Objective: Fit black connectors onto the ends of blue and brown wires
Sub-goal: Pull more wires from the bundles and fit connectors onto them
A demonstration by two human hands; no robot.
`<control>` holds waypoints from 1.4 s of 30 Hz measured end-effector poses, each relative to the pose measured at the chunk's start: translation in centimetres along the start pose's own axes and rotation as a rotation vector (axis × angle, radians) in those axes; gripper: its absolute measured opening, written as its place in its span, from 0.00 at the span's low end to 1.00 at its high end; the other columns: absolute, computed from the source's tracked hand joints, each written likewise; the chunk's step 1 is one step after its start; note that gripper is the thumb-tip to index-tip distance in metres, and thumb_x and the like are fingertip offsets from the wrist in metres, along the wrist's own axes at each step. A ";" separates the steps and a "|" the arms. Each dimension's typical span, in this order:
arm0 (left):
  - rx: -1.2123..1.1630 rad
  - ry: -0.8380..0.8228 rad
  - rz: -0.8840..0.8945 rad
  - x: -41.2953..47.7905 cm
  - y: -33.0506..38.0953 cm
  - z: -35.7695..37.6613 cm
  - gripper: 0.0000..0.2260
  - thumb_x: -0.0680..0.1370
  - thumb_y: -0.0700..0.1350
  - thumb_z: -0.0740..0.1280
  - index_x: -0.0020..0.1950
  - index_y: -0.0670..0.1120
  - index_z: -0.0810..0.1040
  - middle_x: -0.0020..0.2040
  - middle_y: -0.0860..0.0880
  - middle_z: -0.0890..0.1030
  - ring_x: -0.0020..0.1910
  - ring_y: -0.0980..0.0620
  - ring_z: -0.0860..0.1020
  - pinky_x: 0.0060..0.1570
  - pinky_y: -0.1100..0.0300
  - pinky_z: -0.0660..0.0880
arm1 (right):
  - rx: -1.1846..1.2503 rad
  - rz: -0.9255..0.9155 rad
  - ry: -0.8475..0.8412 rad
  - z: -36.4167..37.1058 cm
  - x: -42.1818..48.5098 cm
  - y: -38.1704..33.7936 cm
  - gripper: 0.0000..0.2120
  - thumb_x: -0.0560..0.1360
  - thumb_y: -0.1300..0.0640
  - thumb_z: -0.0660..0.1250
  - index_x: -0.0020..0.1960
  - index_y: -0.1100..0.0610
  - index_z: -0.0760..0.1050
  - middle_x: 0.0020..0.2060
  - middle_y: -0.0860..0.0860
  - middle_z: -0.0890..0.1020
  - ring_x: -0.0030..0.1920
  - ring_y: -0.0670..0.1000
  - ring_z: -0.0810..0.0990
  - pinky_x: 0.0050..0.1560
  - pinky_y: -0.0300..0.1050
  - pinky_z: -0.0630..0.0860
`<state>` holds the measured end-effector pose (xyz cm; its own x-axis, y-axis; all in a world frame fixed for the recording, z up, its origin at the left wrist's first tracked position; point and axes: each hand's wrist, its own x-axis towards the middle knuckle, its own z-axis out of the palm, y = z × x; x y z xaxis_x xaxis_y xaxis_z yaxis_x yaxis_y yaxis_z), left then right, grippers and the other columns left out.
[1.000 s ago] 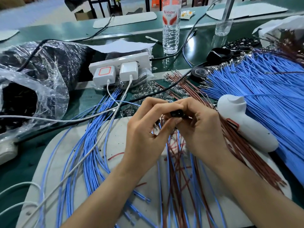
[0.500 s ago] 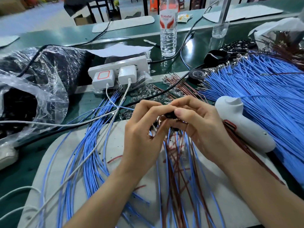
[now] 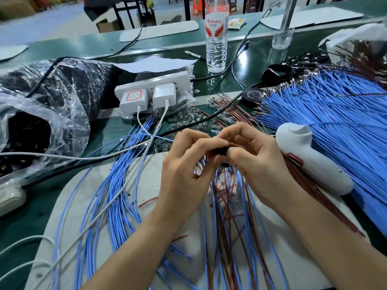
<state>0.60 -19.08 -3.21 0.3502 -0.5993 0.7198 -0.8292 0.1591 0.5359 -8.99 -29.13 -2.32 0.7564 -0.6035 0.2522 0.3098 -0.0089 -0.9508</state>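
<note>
Both hands meet above the white work mat (image 3: 146, 185). My left hand (image 3: 186, 174) and my right hand (image 3: 257, 164) pinch a small black connector (image 3: 219, 151) between their fingertips; most of it is hidden by the fingers. Blue and brown wires (image 3: 226, 216) hang down from the hands and trail across the mat toward me. A fan of loose blue wires (image 3: 117, 185) lies on the mat to the left. A big pile of blue wires (image 3: 335, 122) lies to the right, with brown wires (image 3: 230, 109) beside it.
A white handheld tool (image 3: 314, 162) lies just right of my right hand. A power strip with two chargers (image 3: 152, 95) sits behind, white cables running left. Clear plastic bags of black parts (image 3: 41, 114) fill the left. A water bottle (image 3: 216, 38) stands at the back.
The two hands stay together on the connector, with only small finger shifts. The view has tilted slightly, so everything sits a little lower in frame.
</note>
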 end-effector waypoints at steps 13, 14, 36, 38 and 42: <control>0.023 0.000 0.025 0.1 -0.3 0.0 0.08 0.72 0.36 0.73 0.50 0.40 0.82 0.45 0.45 0.76 0.43 0.50 0.77 0.44 0.60 0.75 | 0.009 0.031 0.003 0.0 0.0 0.0 0.07 0.66 0.67 0.61 0.41 0.58 0.75 0.33 0.49 0.79 0.38 0.47 0.79 0.43 0.41 0.77; 0.046 -0.001 0.033 0.0 -0.4 0.0 0.08 0.72 0.35 0.73 0.50 0.40 0.82 0.45 0.45 0.76 0.43 0.49 0.77 0.44 0.59 0.75 | 0.005 0.042 0.008 0.0 0.1 0.1 0.07 0.66 0.66 0.61 0.40 0.58 0.75 0.33 0.49 0.79 0.38 0.48 0.80 0.44 0.44 0.78; -0.095 0.093 -0.013 0.4 -0.1 -0.1 0.10 0.75 0.36 0.70 0.53 0.46 0.77 0.49 0.50 0.74 0.45 0.53 0.77 0.46 0.60 0.77 | -0.092 -0.043 0.007 0.5 -0.1 0.1 0.13 0.72 0.74 0.67 0.49 0.58 0.78 0.36 0.48 0.83 0.37 0.47 0.82 0.43 0.38 0.79; -0.051 0.067 0.033 0.4 -0.2 -0.1 0.08 0.76 0.38 0.70 0.54 0.44 0.78 0.48 0.48 0.77 0.46 0.50 0.77 0.48 0.61 0.74 | -0.150 -0.080 0.017 0.7 -0.3 0.3 0.10 0.72 0.70 0.69 0.45 0.55 0.78 0.34 0.44 0.82 0.36 0.42 0.80 0.41 0.34 0.76; -0.057 0.045 0.068 0.3 -0.2 -0.1 0.10 0.76 0.39 0.69 0.56 0.46 0.77 0.47 0.47 0.78 0.48 0.51 0.78 0.49 0.63 0.73 | -0.214 -0.136 0.039 0.6 -0.4 0.5 0.08 0.71 0.66 0.71 0.40 0.54 0.76 0.32 0.45 0.80 0.34 0.39 0.77 0.38 0.32 0.74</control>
<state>0.89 -19.17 -3.03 0.3143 -0.5495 0.7741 -0.8260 0.2437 0.5083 -8.83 -28.40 -2.78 0.6918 -0.6159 0.3770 0.2751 -0.2579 -0.9262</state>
